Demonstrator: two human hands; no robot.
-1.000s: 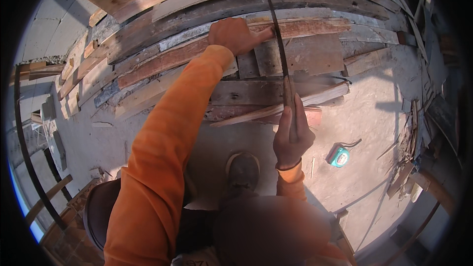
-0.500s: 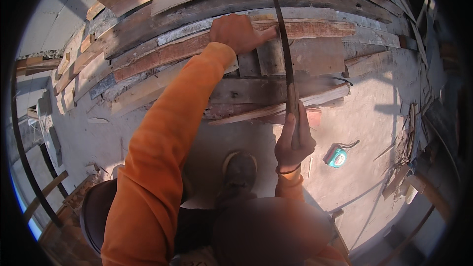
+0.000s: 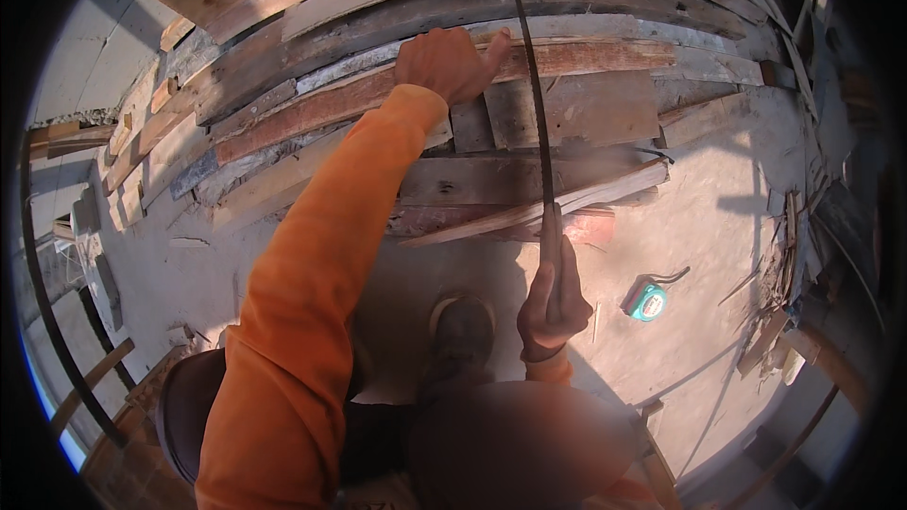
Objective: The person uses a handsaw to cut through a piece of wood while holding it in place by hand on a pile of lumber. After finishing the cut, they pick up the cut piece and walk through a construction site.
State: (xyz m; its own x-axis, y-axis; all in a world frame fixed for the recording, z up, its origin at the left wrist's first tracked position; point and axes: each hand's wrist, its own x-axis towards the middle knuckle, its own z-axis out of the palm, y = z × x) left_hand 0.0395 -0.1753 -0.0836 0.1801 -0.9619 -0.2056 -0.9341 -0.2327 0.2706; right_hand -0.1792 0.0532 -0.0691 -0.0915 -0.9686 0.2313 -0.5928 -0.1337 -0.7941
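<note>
My right hand (image 3: 554, 317) is closed round the wooden handle of a handsaw (image 3: 537, 99). Its long, narrow dark blade points away from me and lies across a rough reddish-brown wooden board (image 3: 600, 58). Left of the blade, my left hand (image 3: 442, 64) grips that board from above, fingers curled over its far side and thumb stretched toward the saw without touching it. The board lies crosswise on other planks. Where the teeth meet the wood, I cannot tell how deep any cut is.
Several old planks (image 3: 605, 0) lie side by side beyond the board. A split length of wood (image 3: 614, 191) slants nearer me. On the concrete floor at the right sits a teal tape measure (image 3: 649, 302). Wood scraps (image 3: 789, 255) are heaped at far right; my shoe (image 3: 462, 329) is below.
My right hand has drawn the saw back toward me and slightly left. My left thumb has lifted away from the blade, while the left hand keeps its hold on the board.
</note>
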